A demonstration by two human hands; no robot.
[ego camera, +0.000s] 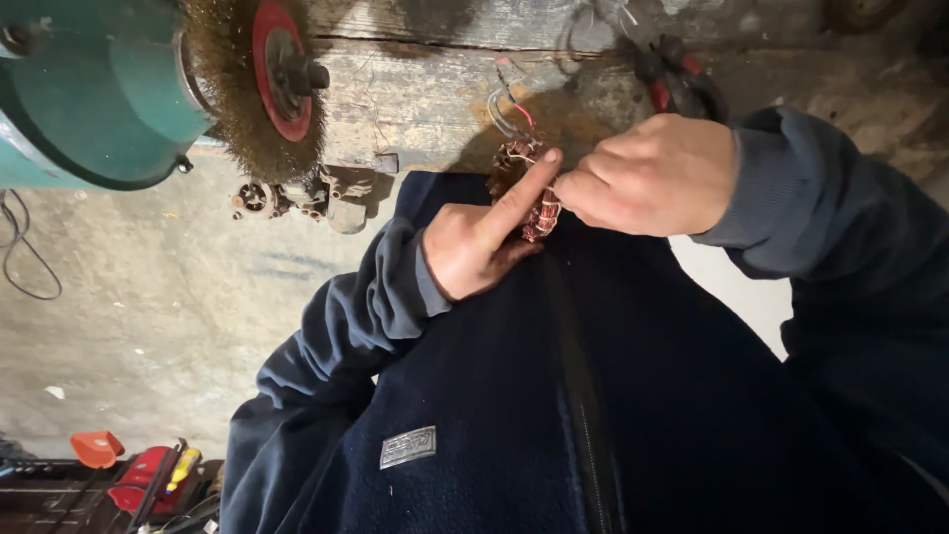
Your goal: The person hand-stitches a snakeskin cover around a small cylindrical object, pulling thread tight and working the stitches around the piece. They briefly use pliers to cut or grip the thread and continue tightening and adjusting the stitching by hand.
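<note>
**Two hands work a copper-wound coil against a dark fleece jacket**

Near the upper middle of the frame, the person's left hand (484,242) and right hand (652,176) meet over a small round coil of reddish copper wire bound with pale thread (529,188). The left hand's grip is closed around the lower part of the coil, its forefinger stretched out straight along the coil's side with the tip at the top edge. The right hand's grip is pinched tight at the coil's right side; what exactly the fingertips pinch is too small to tell, though it looks like a strand of the pale thread. The coil sits between both hands, just above the dark blue fleece jacket (593,415) that fills the lower right of the frame.

Loose grey and red wire leads (506,104) rise from the coil's top. In the upper left stands a green bench grinder (89,99) fitted with a round wire brush wheel with a red hub (267,84). Just below it lies a small grey metal part (306,196) on the worn wooden counter (415,89). Red-handled pliers (677,74) lie at the upper right.
</note>
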